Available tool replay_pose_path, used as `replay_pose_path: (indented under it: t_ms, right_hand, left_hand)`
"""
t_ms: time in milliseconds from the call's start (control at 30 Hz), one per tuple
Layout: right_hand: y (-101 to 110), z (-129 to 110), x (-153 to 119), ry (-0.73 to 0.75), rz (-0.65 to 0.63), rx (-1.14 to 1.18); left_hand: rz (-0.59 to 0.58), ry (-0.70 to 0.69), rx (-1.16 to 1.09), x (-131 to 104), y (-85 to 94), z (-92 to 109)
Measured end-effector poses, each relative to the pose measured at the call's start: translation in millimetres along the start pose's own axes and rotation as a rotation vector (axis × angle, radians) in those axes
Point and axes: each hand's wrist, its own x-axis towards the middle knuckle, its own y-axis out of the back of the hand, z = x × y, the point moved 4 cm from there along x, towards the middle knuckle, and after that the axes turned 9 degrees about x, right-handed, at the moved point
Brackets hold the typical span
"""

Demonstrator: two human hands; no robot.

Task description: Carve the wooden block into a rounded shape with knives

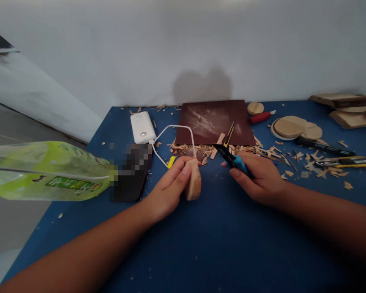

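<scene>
Between the thumb and fingers of my left hand point(171, 183) is a small pale block of wood point(194, 181) with a rounded, carved edge, held upright above the blue table. My right hand point(259, 175) is wrapped round a blue and black utility knife point(236, 162). The knife's dark blade points up and left, a short gap away from the wood. Behind both hands, wood shavings point(207, 151) lie along the front edge of a dark red sheet point(215, 122). A thin yellow and black tool point(229, 134) rests partly on that sheet.
At left stand a green-tinted plastic bottle point(79, 175), a dark phone point(132, 175) and a white power bank point(142, 127) with a white cable point(183, 127). To the right are wooden discs point(290, 126), a red-handled knife point(260, 117), a black marker point(326, 147), yellow cutters point(350, 162) and wood pieces point(352, 118).
</scene>
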Motion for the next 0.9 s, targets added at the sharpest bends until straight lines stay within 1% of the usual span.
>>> replay_pose_path:
  t_ms: [100, 233, 300, 400, 633, 900]
  right_hand:
    - [0, 2, -1, -0.054, 0.039, -0.006]
    - [-2, 6, -1, -0.043, 0.107, 0.008]
    - [-2, 9, 0, -0.035, 0.126, 0.010]
    - [-3, 10, 0, -0.034, 0.118, 0.019]
    - [-3, 10, 0, -0.029, 0.125, 0.029]
    - [-3, 11, -1, -0.047, 0.122, 0.045]
  left_hand:
    - [-0.058, 0.096, -0.194, -1, -3.3, 3]
    - [-0.039, 0.148, -0.263, -2, -3.7, 2]
    - [-0.020, 0.153, -0.272, -1, -3.4, 0]
    - [-0.008, 0.156, -0.300, 0, -3.8, -1]
    - [-0.016, 0.151, -0.380, 1, -5.4, 3]
    - [-0.031, 0.149, -0.391, 1, -5.8, -1]
